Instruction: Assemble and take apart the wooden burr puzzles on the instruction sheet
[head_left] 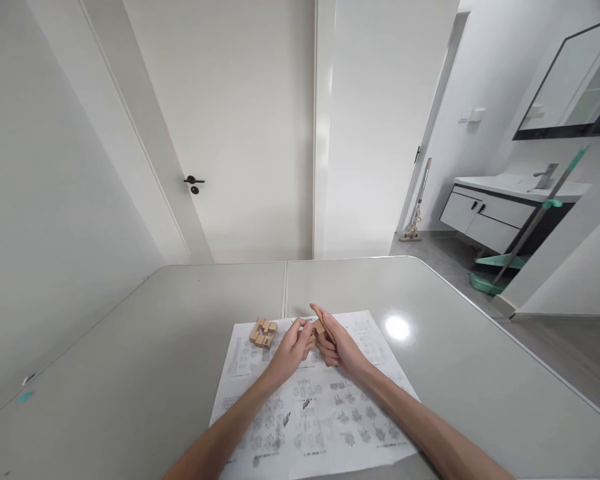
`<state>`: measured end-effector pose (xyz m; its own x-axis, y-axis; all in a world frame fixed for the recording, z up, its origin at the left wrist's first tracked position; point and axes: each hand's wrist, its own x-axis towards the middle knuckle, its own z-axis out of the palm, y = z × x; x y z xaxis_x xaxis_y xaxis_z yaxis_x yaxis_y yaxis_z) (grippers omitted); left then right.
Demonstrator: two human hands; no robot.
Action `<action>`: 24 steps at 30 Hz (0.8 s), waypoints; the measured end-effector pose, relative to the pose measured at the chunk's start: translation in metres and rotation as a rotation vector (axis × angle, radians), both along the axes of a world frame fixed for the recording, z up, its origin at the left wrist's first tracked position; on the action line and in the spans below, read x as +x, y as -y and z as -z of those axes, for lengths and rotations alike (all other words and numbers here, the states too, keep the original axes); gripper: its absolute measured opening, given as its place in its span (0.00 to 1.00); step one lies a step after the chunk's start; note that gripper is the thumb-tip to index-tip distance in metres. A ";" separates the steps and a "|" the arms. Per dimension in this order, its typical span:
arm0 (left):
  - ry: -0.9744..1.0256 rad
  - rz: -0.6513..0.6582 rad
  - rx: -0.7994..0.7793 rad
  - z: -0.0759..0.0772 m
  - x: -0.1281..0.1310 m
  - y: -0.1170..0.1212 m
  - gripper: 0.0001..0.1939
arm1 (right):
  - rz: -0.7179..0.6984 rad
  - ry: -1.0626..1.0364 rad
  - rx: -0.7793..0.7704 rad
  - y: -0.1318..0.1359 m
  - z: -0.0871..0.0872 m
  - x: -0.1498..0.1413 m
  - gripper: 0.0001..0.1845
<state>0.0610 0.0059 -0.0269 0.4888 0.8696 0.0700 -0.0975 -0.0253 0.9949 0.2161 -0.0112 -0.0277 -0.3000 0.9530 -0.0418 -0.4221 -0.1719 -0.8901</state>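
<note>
Block cluster (263, 333) on sheet's (325, 427) far L corner, atop table (130, 347).

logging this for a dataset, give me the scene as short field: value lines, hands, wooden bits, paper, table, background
left hand: fingers closed at a small wooden piece, near the right hand
right hand: beside the left hand, fingers curled at the same spot
wooden block assembly: on the sheet's far left corner area, touched by neither hand
printed sheet: under both hands, rows of small diagrams, text too blurred to read
table: pale grey, seam running away from the person
background: closed white door, mop, sink cabinet
</note>
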 end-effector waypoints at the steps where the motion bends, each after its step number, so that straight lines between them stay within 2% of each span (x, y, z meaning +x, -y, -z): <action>1: -0.010 0.006 0.016 0.002 0.000 -0.001 0.19 | -0.006 -0.018 -0.006 -0.001 0.001 0.000 0.39; 7: -0.082 -0.022 0.079 0.008 0.000 -0.002 0.19 | -0.005 -0.097 -0.036 0.001 0.002 0.001 0.37; 17: -0.096 -0.130 0.117 0.011 0.005 0.003 0.18 | 0.025 -0.105 -0.081 0.005 -0.005 -0.003 0.37; 24: -0.084 -0.102 0.110 0.008 0.003 0.004 0.17 | 0.019 -0.161 -0.090 0.006 -0.005 -0.002 0.33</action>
<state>0.0641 0.0014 -0.0351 0.4062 0.9045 0.1304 -0.0057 -0.1401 0.9901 0.2140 -0.0168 -0.0229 -0.2913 0.9533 -0.0799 -0.5620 -0.2381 -0.7922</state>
